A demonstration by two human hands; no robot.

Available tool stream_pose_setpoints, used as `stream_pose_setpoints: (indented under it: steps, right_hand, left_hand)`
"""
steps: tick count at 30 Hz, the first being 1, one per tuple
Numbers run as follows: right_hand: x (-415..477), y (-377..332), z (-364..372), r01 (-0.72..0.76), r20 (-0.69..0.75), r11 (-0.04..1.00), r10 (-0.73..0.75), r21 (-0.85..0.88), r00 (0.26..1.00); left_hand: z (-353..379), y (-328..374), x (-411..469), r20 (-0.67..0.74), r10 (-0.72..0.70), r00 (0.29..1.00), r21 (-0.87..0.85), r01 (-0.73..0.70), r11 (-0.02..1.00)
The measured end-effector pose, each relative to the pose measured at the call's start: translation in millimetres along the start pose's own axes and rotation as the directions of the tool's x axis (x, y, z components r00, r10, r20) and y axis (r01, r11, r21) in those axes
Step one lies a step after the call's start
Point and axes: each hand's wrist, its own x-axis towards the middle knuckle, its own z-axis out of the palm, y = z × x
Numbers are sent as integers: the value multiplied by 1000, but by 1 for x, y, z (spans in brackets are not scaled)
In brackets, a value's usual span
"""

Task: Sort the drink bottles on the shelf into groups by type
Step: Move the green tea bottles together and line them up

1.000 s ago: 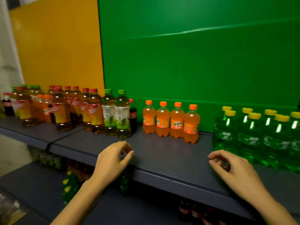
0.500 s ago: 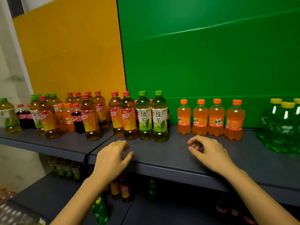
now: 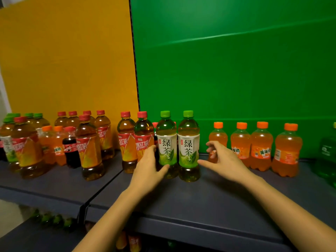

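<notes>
Left hand (image 3: 148, 168) wraps left green tea bottle (image 3: 166, 142), thumb across lower label. Right hand (image 3: 225, 160) spread, empty, right green tea bottle (image 3: 188, 142) just off its thumb tip. Full bottles look weighty, smooth film likely slippery; best held mid-label, upright.

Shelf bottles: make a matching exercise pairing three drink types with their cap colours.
Drinks:
1. green tea bottles
2. iced red tea bottles
3. orange soda bottles

Cap colours:
a. orange
b. green
c. red

Pairs: 1-b; 2-c; 3-a
</notes>
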Motion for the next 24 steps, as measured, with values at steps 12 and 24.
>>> stream_pose_setpoints:
  steps: [12, 24]
  right_hand:
    - [29, -21, 37, -99, 14, 928, 100, 359, 995]
    - [25, -8, 53, -228, 46, 822, 239, 522, 970]
  left_hand:
    - [48, -11, 22, 34, -51, 998, -301, 58, 952]
    - [49, -5, 25, -47, -169, 984, -367, 141, 920]
